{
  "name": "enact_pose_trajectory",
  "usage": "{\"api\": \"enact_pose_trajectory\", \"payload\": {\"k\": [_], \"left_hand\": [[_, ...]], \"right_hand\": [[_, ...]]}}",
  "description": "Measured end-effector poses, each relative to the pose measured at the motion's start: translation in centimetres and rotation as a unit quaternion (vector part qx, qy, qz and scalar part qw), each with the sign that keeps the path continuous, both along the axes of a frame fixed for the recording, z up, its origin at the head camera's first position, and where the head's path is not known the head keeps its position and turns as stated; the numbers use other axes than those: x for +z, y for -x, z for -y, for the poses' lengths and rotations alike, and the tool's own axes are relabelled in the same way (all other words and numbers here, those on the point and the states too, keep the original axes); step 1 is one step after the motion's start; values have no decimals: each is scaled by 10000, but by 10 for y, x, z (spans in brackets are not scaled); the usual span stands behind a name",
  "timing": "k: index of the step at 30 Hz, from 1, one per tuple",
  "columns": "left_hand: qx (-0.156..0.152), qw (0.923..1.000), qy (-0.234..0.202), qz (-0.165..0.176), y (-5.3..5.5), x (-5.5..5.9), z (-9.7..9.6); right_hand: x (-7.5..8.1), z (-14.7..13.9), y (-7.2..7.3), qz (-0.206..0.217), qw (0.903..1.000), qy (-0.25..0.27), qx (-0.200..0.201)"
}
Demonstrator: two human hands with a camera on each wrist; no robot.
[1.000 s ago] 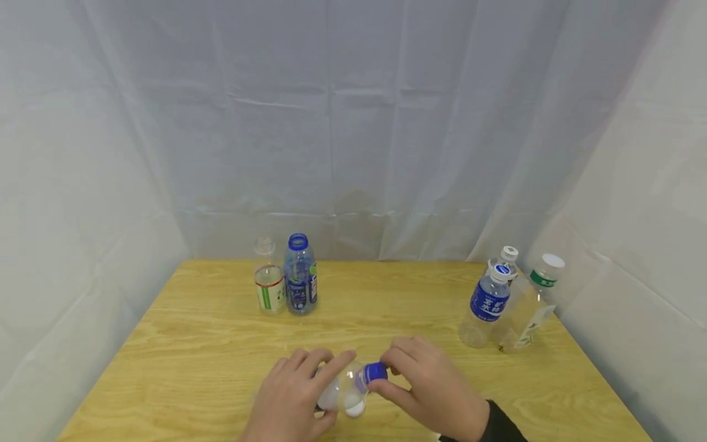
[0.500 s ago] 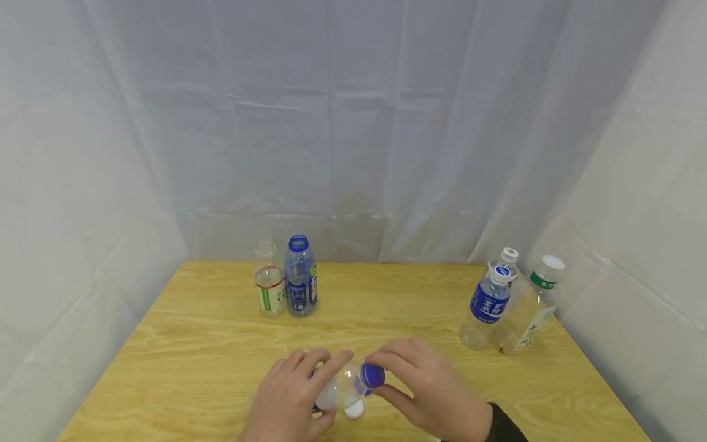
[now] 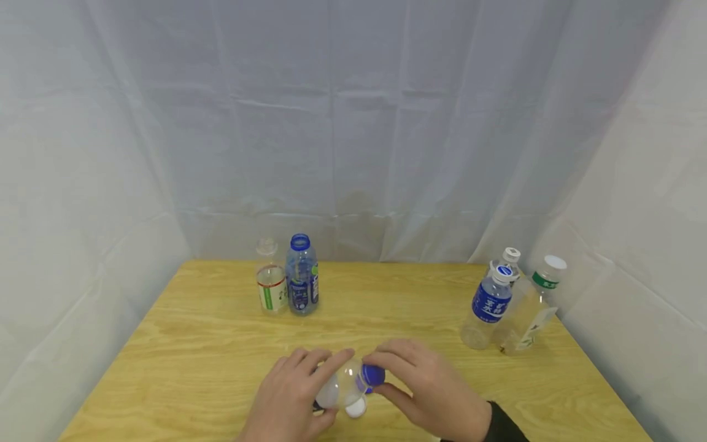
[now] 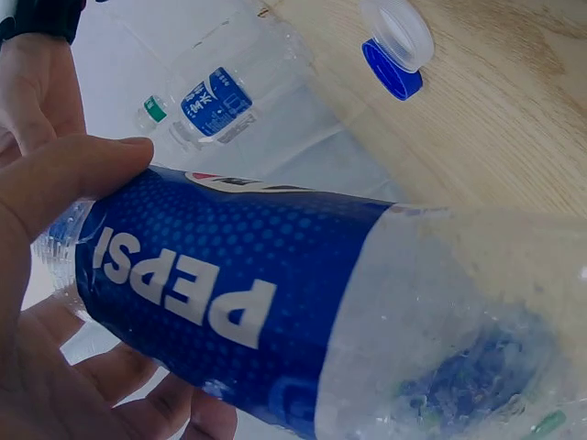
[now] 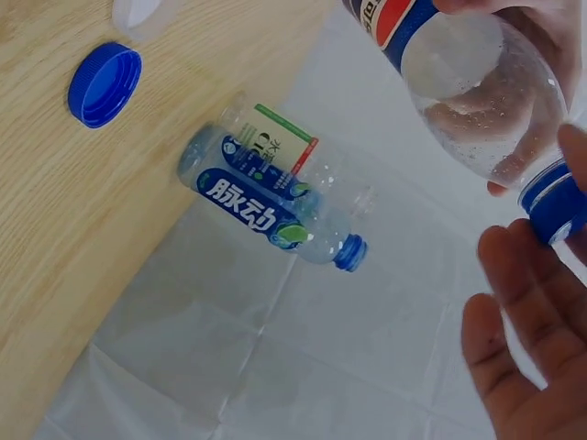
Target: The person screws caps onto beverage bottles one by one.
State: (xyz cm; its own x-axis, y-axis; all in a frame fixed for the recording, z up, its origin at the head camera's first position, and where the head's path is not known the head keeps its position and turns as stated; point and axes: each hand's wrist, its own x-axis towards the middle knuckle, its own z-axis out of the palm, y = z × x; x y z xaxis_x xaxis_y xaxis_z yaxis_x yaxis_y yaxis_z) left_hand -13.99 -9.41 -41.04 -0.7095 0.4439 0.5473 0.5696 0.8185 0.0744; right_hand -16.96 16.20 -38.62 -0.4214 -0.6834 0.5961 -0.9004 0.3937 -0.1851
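Observation:
My left hand [image 3: 293,396] grips the middle of a clear plastic Pepsi bottle [image 4: 229,284] with a blue label. The bottle is tilted, neck toward the right, above the table. Thumb and fingers wrap the label in the left wrist view. At the neck, my right hand [image 3: 431,387] pinches the blue bottle cap [image 3: 373,374] between thumb and fingers. The cap sits on the bottle's mouth in the right wrist view. Beneath the bottle, a loose blue cap [image 5: 105,84] and a white cap [image 3: 356,407] lie on the wooden table [image 3: 193,368].
Toward the back left stand two uncapped bottles, a blue-tinted bottle [image 3: 302,282] and a clear bottle [image 3: 272,288] with a green-striped label. Three capped bottles cluster at right, including a blue-labelled water bottle [image 3: 488,304] and a green-banded bottle [image 3: 530,313]. Pale curtains [image 3: 353,123] enclose the table.
My right fingers have shifted slightly left, further over the blue cap, and the cap's top now faces more toward the head camera. The left hand keeps its grip on the bottle.

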Motion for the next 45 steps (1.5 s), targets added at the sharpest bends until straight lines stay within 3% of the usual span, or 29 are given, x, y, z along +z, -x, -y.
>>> {"api": "enact_pose_trajectory", "payload": {"k": [13,19,29,37,45], "left_hand": [[-414,9988,-254,-41,1,0,0],[-343,9990,-248,158,-2,4,0],[-173,9996,-204,47,-2,8,-2],[-25,9999,-9,-132,-2,6,-2],[9,9998,141,-133,-2,3,-2]], "right_hand": [[1,3,-3,-145,9999,50,-66],[-2,7,-3,-445,9985,60,-300],[-4,15,-7,-780,9939,133,-765],[-7,12,-7,119,9972,265,-694],[-6,10,-5,413,9976,423,-352]]}}
